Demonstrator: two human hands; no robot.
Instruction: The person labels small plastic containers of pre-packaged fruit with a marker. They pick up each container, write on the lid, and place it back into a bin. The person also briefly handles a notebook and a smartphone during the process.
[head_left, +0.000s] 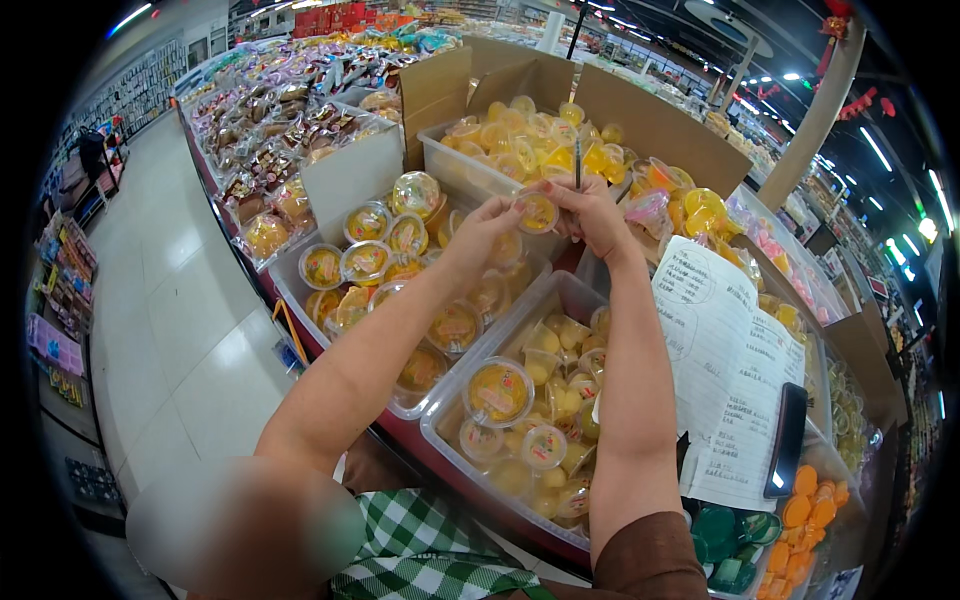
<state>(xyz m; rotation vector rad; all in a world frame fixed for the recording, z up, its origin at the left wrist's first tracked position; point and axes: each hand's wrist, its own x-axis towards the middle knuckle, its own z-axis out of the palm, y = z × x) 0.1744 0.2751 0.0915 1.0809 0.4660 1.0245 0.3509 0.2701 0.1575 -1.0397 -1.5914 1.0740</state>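
Between my two hands is a small clear cup of yellow jelly (538, 213), held above the bins with its round face turned up towards me. My left hand (487, 229) pinches its left edge with thumb and finger. The fingers of my right hand (592, 214) touch its right edge, and a pen (577, 163) stands upright in that same hand. Under my left forearm is a plastic bin (300, 300) of larger lidded jelly cups. Another clear bin (450, 442), below my right forearm, holds small jelly cups with a large lidded cup (499, 392) on top.
An open notebook (720, 360) with handwriting lies right of my right forearm, a phone (786, 439) on its edge. Cardboard dividers (660, 120) rise behind a bin of yellow jelly cups (517, 139). Wrapped snacks (285, 135) fill the far left; orange-lidded items (806, 517) sit lower right.
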